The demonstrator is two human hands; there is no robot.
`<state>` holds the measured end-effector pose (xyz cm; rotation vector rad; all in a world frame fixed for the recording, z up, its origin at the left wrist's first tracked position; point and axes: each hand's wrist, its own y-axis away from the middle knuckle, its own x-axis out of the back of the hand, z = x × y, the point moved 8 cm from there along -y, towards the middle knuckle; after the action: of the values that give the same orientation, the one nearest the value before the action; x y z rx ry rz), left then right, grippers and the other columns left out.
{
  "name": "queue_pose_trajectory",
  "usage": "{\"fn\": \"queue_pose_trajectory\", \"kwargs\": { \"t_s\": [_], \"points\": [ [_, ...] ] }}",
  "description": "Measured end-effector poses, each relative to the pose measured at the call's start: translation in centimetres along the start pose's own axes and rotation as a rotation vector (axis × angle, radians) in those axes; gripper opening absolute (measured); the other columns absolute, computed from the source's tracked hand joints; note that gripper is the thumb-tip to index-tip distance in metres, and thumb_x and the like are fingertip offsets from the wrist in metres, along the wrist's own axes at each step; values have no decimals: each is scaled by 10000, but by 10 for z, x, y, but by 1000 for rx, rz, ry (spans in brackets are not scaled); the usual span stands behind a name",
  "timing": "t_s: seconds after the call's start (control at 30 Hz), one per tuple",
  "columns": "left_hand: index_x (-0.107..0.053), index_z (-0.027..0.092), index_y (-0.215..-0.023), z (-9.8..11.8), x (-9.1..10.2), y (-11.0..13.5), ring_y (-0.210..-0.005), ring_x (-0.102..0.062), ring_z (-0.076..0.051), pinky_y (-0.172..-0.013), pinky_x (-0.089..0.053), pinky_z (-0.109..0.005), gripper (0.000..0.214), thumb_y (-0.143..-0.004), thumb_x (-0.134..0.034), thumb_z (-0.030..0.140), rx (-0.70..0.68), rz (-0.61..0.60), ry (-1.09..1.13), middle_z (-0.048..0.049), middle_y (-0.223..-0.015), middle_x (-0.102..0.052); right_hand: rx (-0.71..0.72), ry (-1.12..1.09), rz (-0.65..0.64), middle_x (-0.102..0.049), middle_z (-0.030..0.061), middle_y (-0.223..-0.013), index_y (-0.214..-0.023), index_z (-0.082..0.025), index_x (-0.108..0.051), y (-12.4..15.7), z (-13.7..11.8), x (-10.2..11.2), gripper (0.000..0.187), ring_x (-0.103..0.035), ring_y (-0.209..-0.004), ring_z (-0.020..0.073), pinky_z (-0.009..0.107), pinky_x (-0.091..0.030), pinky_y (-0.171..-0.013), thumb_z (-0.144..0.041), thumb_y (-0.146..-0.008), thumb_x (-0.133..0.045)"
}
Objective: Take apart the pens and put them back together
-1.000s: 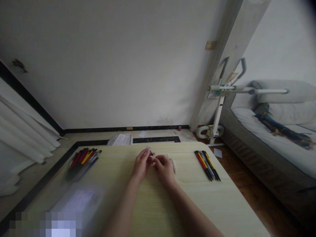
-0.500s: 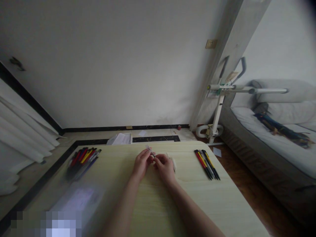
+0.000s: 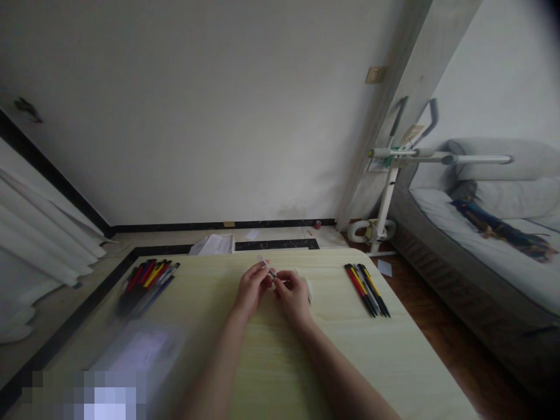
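Near the far edge of the pale wooden table (image 3: 280,350), my left hand (image 3: 251,290) and my right hand (image 3: 296,296) meet with bent fingers. Both pinch a slim pen (image 3: 268,268) with a clear end that points up and to the left; its darker end reaches my right fingertips. Part of the pen is hidden by the fingers. Beside my right hand lies a small white object (image 3: 309,289), mostly covered by the hand, so its kind cannot be made out.
Several red, yellow, grey and black pens (image 3: 367,290) lie side by side at the right. A larger pile of pens (image 3: 149,283) is at the left. Nearer me on the left is a blurred clear packet (image 3: 140,347). White exercise equipment (image 3: 385,198) stands beyond the table.
More of the pen shows between my hands now, and it lies in a straighter line. The hands have barely moved, and the view has shifted slightly.
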<state>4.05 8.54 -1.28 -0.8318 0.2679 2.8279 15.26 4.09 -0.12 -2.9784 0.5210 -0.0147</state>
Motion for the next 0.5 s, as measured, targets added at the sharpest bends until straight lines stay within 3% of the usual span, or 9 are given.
{"fn": "queue_pose_trajectory", "kwargs": {
  "t_s": [0.5],
  "points": [
    [-562, 125, -952, 1, 1, 0, -622, -558, -107, -573, -425, -224, 361, -634, -655, 270, -7, 6, -12, -61, -779, -619, 15, 38, 16, -602, 14, -648, -764, -167, -577, 2, -2, 1, 199, -540, -488, 121, 217, -421, -439, -351, -694, -549]
  ]
}}
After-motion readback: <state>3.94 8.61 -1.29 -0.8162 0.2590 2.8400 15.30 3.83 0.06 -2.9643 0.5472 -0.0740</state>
